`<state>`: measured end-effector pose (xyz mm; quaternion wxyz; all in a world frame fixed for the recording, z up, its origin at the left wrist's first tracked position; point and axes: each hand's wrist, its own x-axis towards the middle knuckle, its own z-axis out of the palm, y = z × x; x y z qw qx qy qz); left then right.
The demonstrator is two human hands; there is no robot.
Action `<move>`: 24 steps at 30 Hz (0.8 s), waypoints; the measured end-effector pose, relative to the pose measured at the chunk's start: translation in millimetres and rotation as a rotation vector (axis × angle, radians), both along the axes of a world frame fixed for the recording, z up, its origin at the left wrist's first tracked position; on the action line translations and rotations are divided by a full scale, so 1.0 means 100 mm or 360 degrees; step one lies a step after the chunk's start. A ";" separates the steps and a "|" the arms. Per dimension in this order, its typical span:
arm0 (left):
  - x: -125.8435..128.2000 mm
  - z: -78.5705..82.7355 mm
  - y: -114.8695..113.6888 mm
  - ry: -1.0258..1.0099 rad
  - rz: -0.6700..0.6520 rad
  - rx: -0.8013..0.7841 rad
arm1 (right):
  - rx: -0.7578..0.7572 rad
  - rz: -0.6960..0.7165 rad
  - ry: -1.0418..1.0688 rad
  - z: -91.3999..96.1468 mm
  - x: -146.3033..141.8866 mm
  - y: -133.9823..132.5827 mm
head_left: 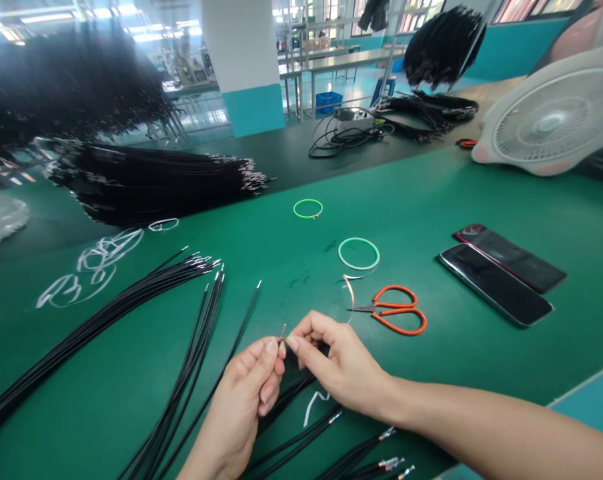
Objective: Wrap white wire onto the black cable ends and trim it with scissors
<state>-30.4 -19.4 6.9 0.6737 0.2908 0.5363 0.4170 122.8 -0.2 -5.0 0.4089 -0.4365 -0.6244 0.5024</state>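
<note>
My left hand and my right hand meet over the green mat, their fingertips pinching a small metal wire end. The fingers hide most of it, and I cannot tell which wire it belongs to. Bundles of black wires with bare or metal-tipped ends fan out to the left of my hands. More black wires with crimped metal terminals lie just below my right wrist. Orange-handled scissors rest beyond my right hand, with a curled pale strip touching their blades.
Two green rings and white scraps lie on the green mat. Two phones sit at right, a white fan beyond them. A large black wire bundle lies at the far left.
</note>
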 end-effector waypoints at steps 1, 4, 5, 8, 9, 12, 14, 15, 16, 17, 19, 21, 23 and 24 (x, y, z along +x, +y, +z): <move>0.00 -0.01 0.00 0.0025 0.0012 0.0016 | -0.0002 -0.0006 0.0004 0.00 0.00 0.00; 0.01 -0.04 0.01 0.0176 0.0044 0.0110 | -0.0021 -0.0058 0.0013 -0.01 -0.02 0.00; 0.02 -0.05 0.01 0.0235 0.0048 0.0148 | -0.0026 -0.0077 0.0012 -0.01 -0.02 -0.01; 0.03 -0.08 0.02 0.0380 0.0058 0.0233 | 0.0005 -0.0125 -0.0047 -0.01 -0.02 -0.02; 0.03 -0.09 0.02 0.0413 0.0069 0.0249 | 0.0046 -0.0144 -0.0093 -0.01 -0.01 -0.03; 0.03 -0.11 0.02 0.0466 0.0078 0.0266 | 0.0226 -0.0178 -0.0249 0.00 0.01 -0.03; 0.03 -0.10 0.02 0.0459 0.0070 0.0263 | 0.0333 -0.0173 -0.0314 0.01 0.02 -0.03; 0.03 -0.09 0.03 0.0443 0.0065 0.0261 | 0.0369 -0.0166 -0.0332 0.02 0.02 -0.03; 0.02 -0.09 0.03 0.0420 0.0064 0.0257 | 0.0394 -0.0162 -0.0344 0.02 0.02 -0.03; 0.02 -0.07 0.04 0.0392 0.0067 0.0252 | 0.0410 -0.0158 -0.0352 0.02 0.02 -0.03; 0.02 -0.06 0.05 0.0338 0.0075 0.0234 | 0.0421 -0.0151 -0.0362 0.02 0.03 -0.03; 0.01 -0.05 0.06 0.0306 0.0075 0.0209 | 0.0420 -0.0142 -0.0364 0.02 0.03 -0.04; 0.00 -0.05 0.07 0.0300 0.0066 0.0187 | 0.0417 -0.0133 -0.0360 0.02 0.04 -0.04; 0.00 -0.06 0.07 0.0298 0.0058 0.0175 | 0.0416 -0.0131 -0.0358 0.01 0.04 -0.05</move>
